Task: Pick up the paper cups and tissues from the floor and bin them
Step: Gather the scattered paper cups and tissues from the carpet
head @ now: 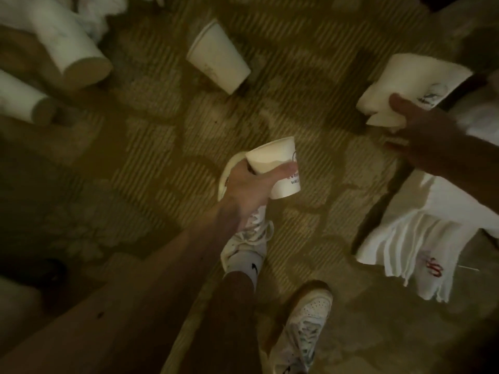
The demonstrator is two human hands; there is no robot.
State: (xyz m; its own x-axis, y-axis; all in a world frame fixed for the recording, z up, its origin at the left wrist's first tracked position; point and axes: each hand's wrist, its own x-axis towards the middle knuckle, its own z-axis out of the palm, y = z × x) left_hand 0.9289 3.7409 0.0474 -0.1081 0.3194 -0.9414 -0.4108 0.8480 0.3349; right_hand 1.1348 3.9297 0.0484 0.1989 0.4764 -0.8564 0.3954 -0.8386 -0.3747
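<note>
Head view, looking down at a patterned carpet (135,157) in dim light. The left hand (248,184) grips 1 printed paper cup (272,155), thumb laid across its wall and fingers curled behind it; the cup is tilted, its mouth turned up and away from the person, and is held above the toe of the forward sneaker (248,238). The right hand (421,136) pinches a folded tissue (407,79) by its near edge, thumb on top and fingers underneath; a small printed mark shows on the tissue just beyond the thumb. Beyond the left hand, 1 plain paper cup (218,58) lies on its side on the carpet. Farther out to the left of that hand lie 2 more cups (67,41) (21,101), also on their sides, with crumpled tissue (100,12) just behind them. Below the right forearm, a stack of folded tissues (421,238) with a red mark rests on the floor. The rear sneaker (305,319) stands nearer the person than both hands.
</note>
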